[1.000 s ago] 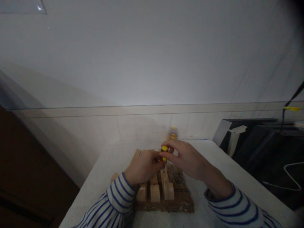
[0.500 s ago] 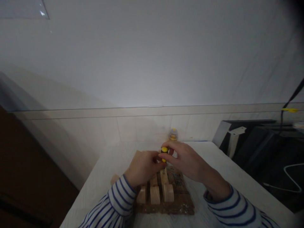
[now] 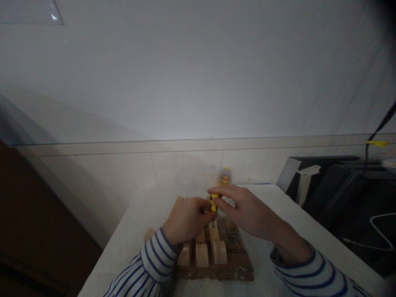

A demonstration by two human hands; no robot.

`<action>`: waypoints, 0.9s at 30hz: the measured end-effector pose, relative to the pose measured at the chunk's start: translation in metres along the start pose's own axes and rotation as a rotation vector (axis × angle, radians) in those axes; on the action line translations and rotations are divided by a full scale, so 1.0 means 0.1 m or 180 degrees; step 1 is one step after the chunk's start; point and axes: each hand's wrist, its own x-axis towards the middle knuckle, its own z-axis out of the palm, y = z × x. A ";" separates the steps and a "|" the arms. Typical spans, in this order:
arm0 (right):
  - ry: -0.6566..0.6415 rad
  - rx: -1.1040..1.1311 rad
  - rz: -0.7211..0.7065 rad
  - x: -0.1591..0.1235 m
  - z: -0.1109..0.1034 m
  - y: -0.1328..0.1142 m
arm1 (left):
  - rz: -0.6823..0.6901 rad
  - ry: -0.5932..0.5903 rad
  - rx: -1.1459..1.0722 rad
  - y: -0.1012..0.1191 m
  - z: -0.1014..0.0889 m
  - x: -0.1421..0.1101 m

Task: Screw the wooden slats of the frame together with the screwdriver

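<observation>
A short yellow-and-black screwdriver (image 3: 214,203) stands upright between my hands, its tip hidden. My left hand (image 3: 188,218) is closed, with thumb and forefinger pinched at the lower part of the handle. From the right, my right hand (image 3: 244,208) has its fingers over the yellow cap and its thumb against the side. Just below the fingers, a light wooden piece with a dark hole (image 3: 213,231) lies on a brown board (image 3: 216,273) wrapped in clear plastic. Wooden blocks, one of them a curved block (image 3: 220,252), sit along the board's near side.
A white-covered table (image 3: 260,264) bears the board, against a pale wall. A small clear container with yellow parts (image 3: 225,176) stands at the back. More wood (image 3: 149,234) shows beside my left wrist. Dark panels (image 3: 334,189) and a white cable (image 3: 380,235) are at right.
My right hand has shifted slightly and its fingers now lie over the top of the screwdriver's cap. The left hand has barely moved.
</observation>
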 end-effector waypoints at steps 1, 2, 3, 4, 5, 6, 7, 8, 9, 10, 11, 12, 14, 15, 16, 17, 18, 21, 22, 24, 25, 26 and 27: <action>0.0007 -0.0017 -0.0027 0.00 0.01 0.01 | 0.0022 -0.0003 0.0013 0.01 0.00 0.00; 0.0027 -0.0037 -0.0056 0.01 0.02 0.02 | 0.0045 -0.0009 0.0030 0.01 -0.01 0.00; 0.0051 -0.0057 -0.0085 0.01 0.02 0.02 | 0.0064 -0.0016 0.0047 0.02 -0.01 0.00; 0.0065 -0.0076 -0.0104 0.02 0.03 0.03 | 0.0077 -0.0024 0.0063 0.02 -0.02 -0.01; 0.0077 -0.0096 -0.0109 0.02 0.03 0.03 | 0.0083 -0.0033 0.0078 0.03 -0.03 -0.01; 0.0080 -0.0115 -0.0105 0.02 0.03 0.03 | 0.0081 -0.0040 0.0093 0.03 -0.03 -0.01; 0.0084 -0.0135 -0.0096 0.03 0.03 0.03 | 0.0078 -0.0043 0.0111 0.04 -0.04 -0.02; 0.0090 -0.0156 -0.0085 0.03 0.03 0.03 | 0.0079 -0.0046 0.0129 0.04 -0.04 -0.02; 0.0104 -0.0177 -0.0075 0.03 0.03 0.03 | 0.0085 -0.0060 0.0145 0.04 -0.05 -0.02; 0.0113 -0.0198 -0.0070 0.03 0.03 0.03 | 0.0094 -0.0076 0.0158 0.05 -0.05 -0.02; 0.0124 -0.0216 -0.0065 0.03 0.03 0.03 | 0.0104 -0.0085 0.0164 0.05 -0.05 -0.02; 0.0127 -0.0229 -0.0057 0.03 0.02 0.03 | 0.0112 -0.0097 0.0161 0.06 -0.06 -0.02; 0.0110 -0.0244 -0.0044 0.04 0.03 0.03 | 0.0131 -0.0123 0.0134 0.07 -0.06 -0.01; 0.0104 -0.0251 -0.0045 0.04 0.03 0.03 | 0.0140 -0.0131 0.0121 0.08 -0.06 -0.01; 0.0103 -0.0258 -0.0050 0.04 0.03 0.04 | 0.0151 -0.0144 0.0111 0.08 -0.06 -0.01; 0.0110 -0.0267 -0.0056 0.04 0.03 0.04 | 0.0162 -0.0162 0.0102 0.08 -0.07 -0.01; 0.0119 -0.0274 -0.0061 0.04 0.04 0.04 | 0.0177 -0.0180 0.0097 0.08 -0.07 -0.01; 0.0136 -0.0265 -0.0052 0.03 0.04 0.05 | 0.0214 -0.0198 0.0077 0.09 -0.07 -0.02; 0.0130 -0.0257 -0.0040 0.03 0.04 0.05 | 0.0227 -0.0199 0.0065 0.09 -0.07 -0.02; 0.0106 -0.0244 -0.0019 0.03 0.04 0.05 | 0.0235 -0.0200 0.0035 0.10 -0.08 -0.02; 0.0094 -0.0240 -0.0007 0.03 0.03 0.05 | 0.0229 -0.0213 0.0014 0.11 -0.08 -0.02; 0.0087 -0.0238 0.0002 0.03 0.03 0.04 | 0.0220 -0.0229 -0.0005 0.12 -0.08 -0.02; 0.0082 -0.0234 0.0009 0.04 0.03 0.04 | 0.0211 -0.0250 -0.0024 0.12 -0.09 -0.02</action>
